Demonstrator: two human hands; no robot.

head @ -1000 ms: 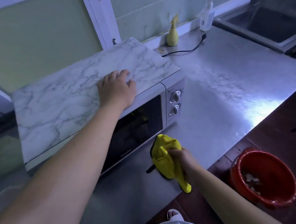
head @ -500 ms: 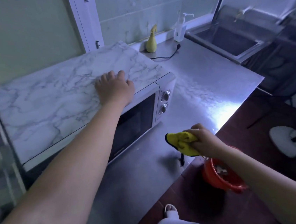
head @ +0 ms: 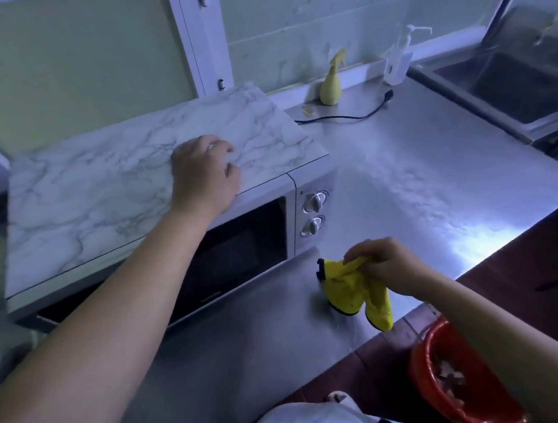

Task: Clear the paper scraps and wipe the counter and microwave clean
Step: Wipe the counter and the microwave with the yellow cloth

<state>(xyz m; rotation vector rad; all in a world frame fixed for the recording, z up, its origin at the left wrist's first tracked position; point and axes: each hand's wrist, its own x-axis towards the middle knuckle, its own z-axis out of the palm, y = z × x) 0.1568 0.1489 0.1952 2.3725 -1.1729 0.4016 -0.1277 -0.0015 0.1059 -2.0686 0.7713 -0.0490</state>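
Since the half-second-earlier frame, the yellow microfibre cloth with black edging [head: 352, 295] had been brought back from above the floor bucket to the brushed-steel worktop [head: 421, 168] and let fall open from a tight bunch. It was pinched at its upper edge by the right hand [head: 392, 268], fingers and thumb closed on the fabric, so that it hung in two loose lobes near the worktop's front edge; whether the lower end touched the steel could not be told. The left hand [head: 203, 176] was rested on the marble-patterned top of the silver microwave [head: 312, 214], its fingers, flat before, now loosely bent, with nothing held. Pale paper scraps [head: 448, 377] were seen inside the round red plastic bucket [head: 416, 365] on the floor, so the clearing was judged done and the wiping under way. The cloth was judged light, soft and limp, with no shape of its own: it would be better gathered into a pad under the palm than dragged by one corner. A yellow spray bottle [head: 330, 87] and a loose black cable [head: 347, 116] were left behind the microwave.
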